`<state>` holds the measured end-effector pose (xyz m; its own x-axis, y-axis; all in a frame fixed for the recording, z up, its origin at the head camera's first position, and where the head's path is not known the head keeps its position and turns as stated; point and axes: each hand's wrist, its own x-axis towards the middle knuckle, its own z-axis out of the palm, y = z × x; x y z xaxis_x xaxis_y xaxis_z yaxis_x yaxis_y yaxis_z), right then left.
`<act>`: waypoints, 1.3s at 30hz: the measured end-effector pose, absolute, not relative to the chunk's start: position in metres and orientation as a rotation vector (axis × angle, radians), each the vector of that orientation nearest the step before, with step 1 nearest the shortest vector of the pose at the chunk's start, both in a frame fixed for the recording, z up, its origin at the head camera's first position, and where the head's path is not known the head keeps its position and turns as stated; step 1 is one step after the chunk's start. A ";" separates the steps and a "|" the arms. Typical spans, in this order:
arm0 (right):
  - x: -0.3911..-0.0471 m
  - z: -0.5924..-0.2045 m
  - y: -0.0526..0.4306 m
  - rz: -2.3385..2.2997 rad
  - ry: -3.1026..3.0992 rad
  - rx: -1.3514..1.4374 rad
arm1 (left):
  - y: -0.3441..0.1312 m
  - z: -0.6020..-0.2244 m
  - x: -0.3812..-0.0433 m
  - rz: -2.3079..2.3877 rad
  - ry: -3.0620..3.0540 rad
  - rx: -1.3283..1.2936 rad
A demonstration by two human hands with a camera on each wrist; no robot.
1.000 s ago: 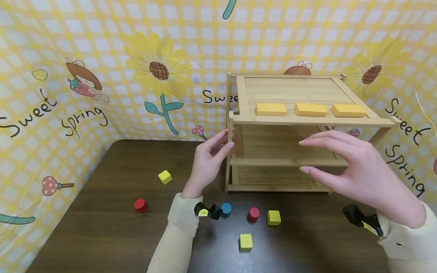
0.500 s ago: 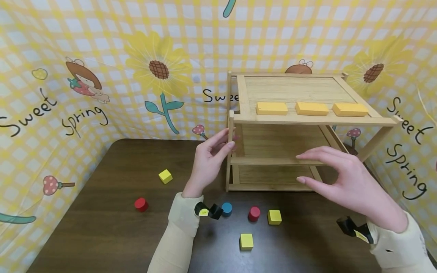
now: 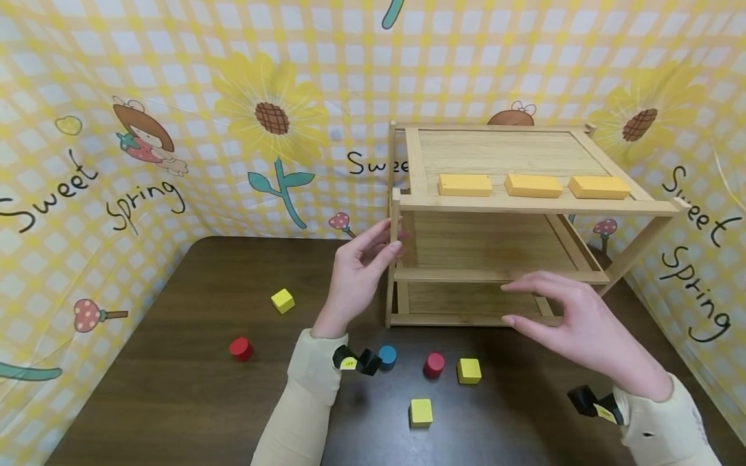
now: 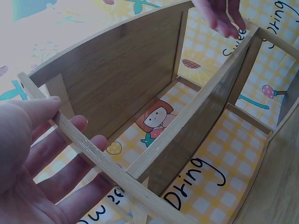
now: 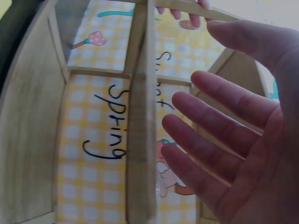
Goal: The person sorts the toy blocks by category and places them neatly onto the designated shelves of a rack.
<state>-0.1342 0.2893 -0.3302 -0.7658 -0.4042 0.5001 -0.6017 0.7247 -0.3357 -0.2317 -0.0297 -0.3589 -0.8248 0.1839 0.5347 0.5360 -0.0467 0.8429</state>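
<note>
A three-tier wooden shelf (image 3: pixel 489 243) stands at the back right of the table. My left hand (image 3: pixel 355 278) holds its left front post; in the left wrist view the thumb (image 4: pixel 42 108) lies on one side of the post and the fingers reach behind it. My right hand (image 3: pixel 583 330) hovers in front of the shelf's lower right part, thumb and fingers spread apart with nothing between them. The right wrist view has its straight fingers (image 5: pixel 219 126) beside the middle board's edge. Three yellow-orange rectangular blocks (image 3: pixel 533 186) lie in a row along the top board's front.
Near the shelf's front lie a blue cylinder (image 3: pixel 387 357), a red cylinder (image 3: pixel 434 366) and two yellow cubes (image 3: pixel 421 413). Farther left are another yellow cube (image 3: pixel 282 301) and another red cylinder (image 3: pixel 241 349). A checked yellow cloth (image 3: pixel 350 77) hangs behind the table (image 3: pixel 163 395).
My right hand has come down and a little left, from before the middle tier to before the lower tier. My left hand stays on the post.
</note>
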 end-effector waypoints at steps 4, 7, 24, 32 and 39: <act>-0.134 -0.337 0.290 0.703 -2.586 0.723 | -0.029 -0.359 -0.231 -1.951 -1.964 -0.773; -0.134 -0.339 0.290 0.706 -2.611 0.691 | -0.029 -0.359 -0.232 -1.946 -1.951 -0.787; -0.138 -0.350 0.291 0.753 -2.726 0.674 | -0.026 -0.361 -0.234 -1.976 -1.885 -0.815; -0.140 -0.368 0.285 0.812 -2.776 0.730 | -0.026 -0.361 -0.234 -1.992 -1.878 -0.826; -0.141 -0.385 0.279 0.837 -2.833 0.775 | -0.027 -0.362 -0.234 -1.993 -1.868 -0.834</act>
